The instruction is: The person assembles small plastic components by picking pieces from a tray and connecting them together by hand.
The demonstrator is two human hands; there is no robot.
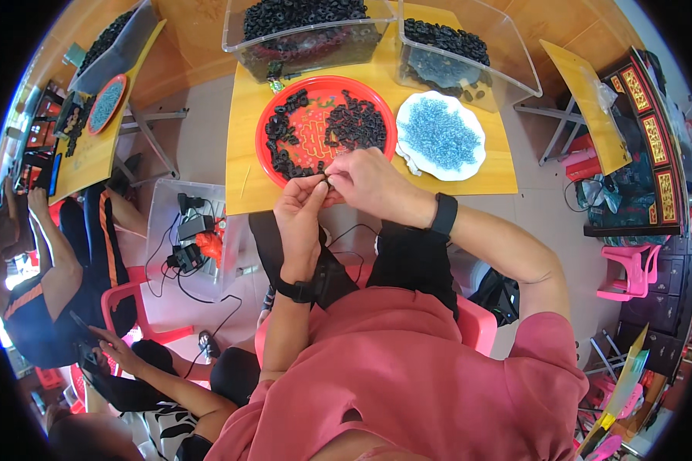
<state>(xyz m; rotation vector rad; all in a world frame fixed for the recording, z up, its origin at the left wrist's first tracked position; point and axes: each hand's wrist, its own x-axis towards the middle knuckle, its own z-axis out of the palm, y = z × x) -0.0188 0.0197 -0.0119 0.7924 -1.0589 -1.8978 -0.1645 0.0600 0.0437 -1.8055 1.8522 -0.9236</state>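
Note:
My left hand (pixel 301 209) and my right hand (pixel 369 183) meet over the near edge of a round red tray (pixel 313 132). Fingers of both are pinched together around a small black piece, mostly hidden by the fingertips. Loose small black parts (pixel 355 123) lie in the tray in two groups, along its left side and at its right. Right of the tray, a white scalloped plate (pixel 475 163) carries a heap of tiny clear-blue pieces (pixel 438 132).
On the yellow table (pixel 242 196), two clear plastic bins (pixel 307 48) (pixel 507 61) of black ring-like parts stand at the back. A clear box (pixel 158 230) with chargers and cables sits on the floor at left. Other people sit at left near another yellow table (pixel 92 157).

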